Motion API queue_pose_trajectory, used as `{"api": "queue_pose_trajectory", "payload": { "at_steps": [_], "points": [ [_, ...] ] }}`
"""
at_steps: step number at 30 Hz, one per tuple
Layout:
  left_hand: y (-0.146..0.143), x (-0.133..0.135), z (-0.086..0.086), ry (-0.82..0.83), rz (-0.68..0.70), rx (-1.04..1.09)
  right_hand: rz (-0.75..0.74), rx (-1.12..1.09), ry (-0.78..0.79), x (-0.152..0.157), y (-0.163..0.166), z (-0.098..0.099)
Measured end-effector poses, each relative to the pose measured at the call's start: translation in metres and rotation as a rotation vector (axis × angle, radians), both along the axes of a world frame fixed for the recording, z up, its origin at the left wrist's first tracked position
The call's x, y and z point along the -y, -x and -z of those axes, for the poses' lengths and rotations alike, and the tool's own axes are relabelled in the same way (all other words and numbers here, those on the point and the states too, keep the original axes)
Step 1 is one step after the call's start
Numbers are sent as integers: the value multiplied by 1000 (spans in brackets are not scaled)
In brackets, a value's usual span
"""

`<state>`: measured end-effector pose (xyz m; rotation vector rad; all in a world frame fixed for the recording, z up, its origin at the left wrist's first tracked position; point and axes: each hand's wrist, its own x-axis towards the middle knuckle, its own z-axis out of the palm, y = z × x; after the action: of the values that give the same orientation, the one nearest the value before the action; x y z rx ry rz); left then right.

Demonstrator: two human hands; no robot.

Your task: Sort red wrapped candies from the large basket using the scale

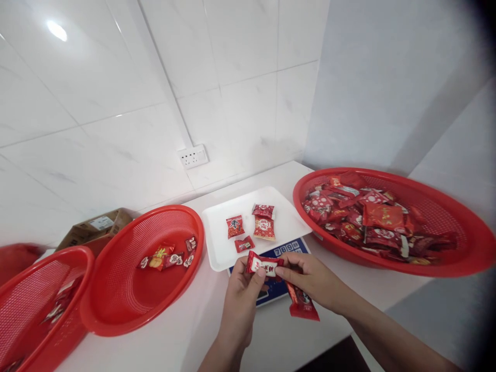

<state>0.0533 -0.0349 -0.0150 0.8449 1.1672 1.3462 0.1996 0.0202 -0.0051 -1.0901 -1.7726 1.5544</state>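
Red-and-white wrapped sweet (264,264) is pinched at both ends: its left end between the thumb and fingers of the left hand (240,302), its right end in the fingertips of the right hand (312,281), just near of a white plastic scale tray (217,232). A dark red foil packet (303,306) hangs under the right hand's curled fingers. Wrappers carry Chinese characters too small to read; the scale's blue keypad (289,251) shows 7, 8, 9. On the white counter (271,336), a brimming red mesh basket (465,258) stands right and a sparser red mesh basket (116,310) left, below white wall tiles (116,77)
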Motion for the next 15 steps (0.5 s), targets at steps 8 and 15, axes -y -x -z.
{"api": "queue_pose_trajectory", "payload": {
  "at_steps": [8,15],
  "points": [
    [9,-4,9,-8,6,14,-38,-19,100,0,0,8],
    [9,-4,7,33,-3,44,23,-74,120,-3,2,6]
  ]
}}
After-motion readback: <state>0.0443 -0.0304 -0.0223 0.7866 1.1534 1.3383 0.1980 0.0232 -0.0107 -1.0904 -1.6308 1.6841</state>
